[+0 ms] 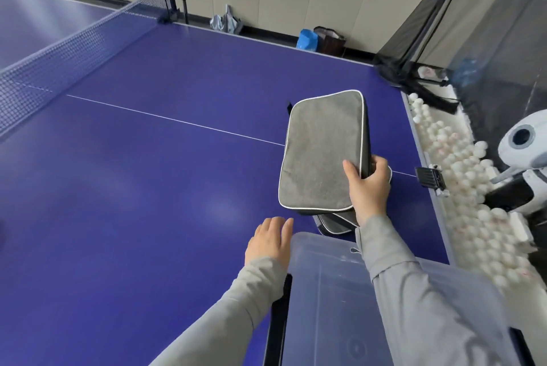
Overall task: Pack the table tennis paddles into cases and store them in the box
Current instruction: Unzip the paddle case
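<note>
A grey rectangular paddle case [321, 152] with white piping is held just above the blue table, tilted, with my right hand [370, 185] gripping its right edge. Beneath its near end lies part of another dark case [334, 223] on the table. A clear plastic storage box [331, 291] with black handles stands at the near table edge, under my right forearm. My left hand [270, 240] rests flat with fingers spread against the box's far left corner. No paddle is visible.
The blue table tennis table [162, 158] stretches left, with its net [68, 55] at far left. A trough of several white balls [461, 176] runs along the right table edge, beside a white ball machine [524, 146] and black netting [420, 49]. Bags sit by the wall.
</note>
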